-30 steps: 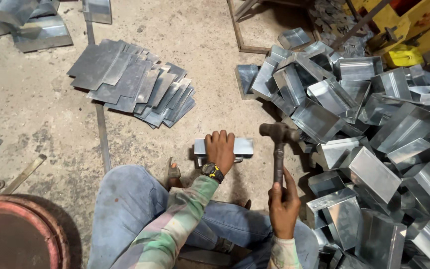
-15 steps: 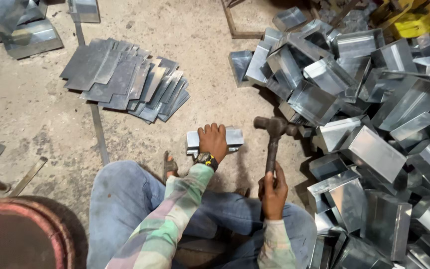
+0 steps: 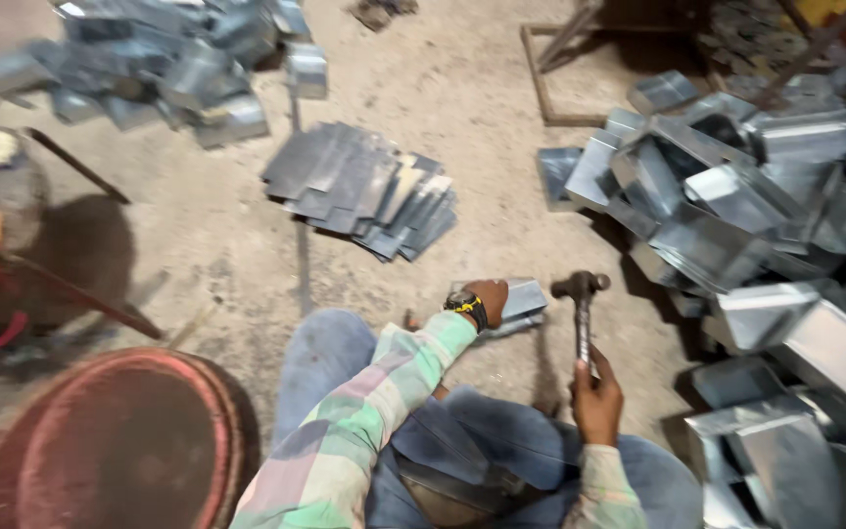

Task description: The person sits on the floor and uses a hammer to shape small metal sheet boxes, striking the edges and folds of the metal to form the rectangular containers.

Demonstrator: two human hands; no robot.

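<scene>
I sit on a concrete floor with my knees up. My left hand (image 3: 488, 300), a watch on its wrist, presses down on a small folded sheet-metal piece (image 3: 524, 302) lying on the floor in front of me. In my right hand (image 3: 596, 397) I grip the handle of a hammer (image 3: 581, 306), held upright with its head just right of the metal piece and a little above the floor. The picture is blurred by head movement.
A large heap of folded metal boxes (image 3: 756, 225) fills the right side. Flat metal sheets (image 3: 364, 191) lie fanned out ahead. More metal pieces (image 3: 159, 69) are piled at the top left. A round red drum lid (image 3: 119, 446) sits at the lower left.
The view has swung left and down, bringing the drum and far-left pile into sight. My left hand stays on the metal piece; the hammer stays upright in my right hand.
</scene>
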